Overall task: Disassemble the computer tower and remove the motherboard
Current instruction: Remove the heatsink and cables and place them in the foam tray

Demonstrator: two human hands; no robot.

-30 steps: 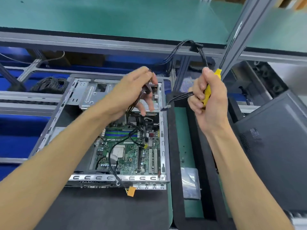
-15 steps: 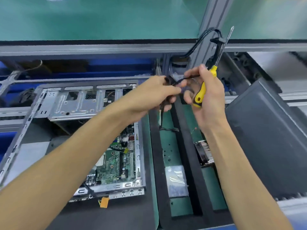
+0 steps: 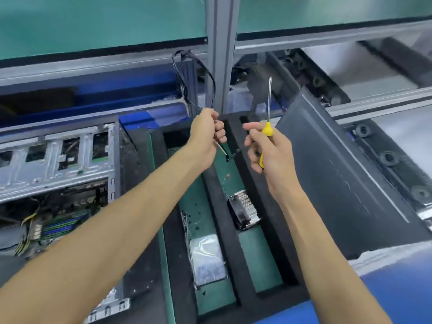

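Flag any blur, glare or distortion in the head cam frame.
Head view: overall soft, smeared edges on the case and frame rails; wide-angle bend in the shelf edges; bright glare washes out the upper right surface; plastic bag shows specular glints; hands and screwdriver stay fairly legible.

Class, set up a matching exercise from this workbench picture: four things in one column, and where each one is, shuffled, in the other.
1 screwdriver
2 cable bundle
3 heatsink with fan
4 motherboard

a in the left hand
b inside the open case
c in the right hand
d lying in the foam tray

Pairs: 1-c, 2-a, 3-d, 4-b
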